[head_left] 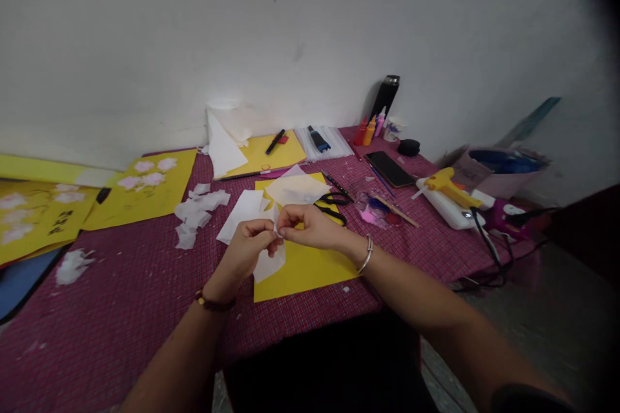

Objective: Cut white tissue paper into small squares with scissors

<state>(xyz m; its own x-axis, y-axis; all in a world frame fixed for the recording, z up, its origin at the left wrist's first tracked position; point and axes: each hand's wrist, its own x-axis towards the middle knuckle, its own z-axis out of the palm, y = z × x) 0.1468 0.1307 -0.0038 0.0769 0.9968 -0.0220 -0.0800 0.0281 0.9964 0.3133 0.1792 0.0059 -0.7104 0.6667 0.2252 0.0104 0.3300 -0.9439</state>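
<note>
My left hand (pixel 250 246) and my right hand (pixel 310 226) meet over a yellow sheet (pixel 310 274), fingers pinched together. Between their fingertips is a thin piece of white tissue paper (pixel 274 214). More white paper (pixel 269 263) shows below the fingers, partly covered by my left hand. Flat white sheets (pixel 242 214) lie just left of the hands, and another white piece (pixel 296 188) is behind them. Black-handled scissors (pixel 334 211) rest beyond my right hand, their blades hidden under paper.
Torn tissue strips (pixel 197 210) lie to the left, near yellow sheets with pink blossoms (pixel 145 179). On the right are a palette with paint (pixel 371 211), a phone (pixel 390 169) and a yellow glue gun (pixel 448 187) with a cord. Paint bottles (pixel 370 130) and a black flask (pixel 385 98) stand by the wall.
</note>
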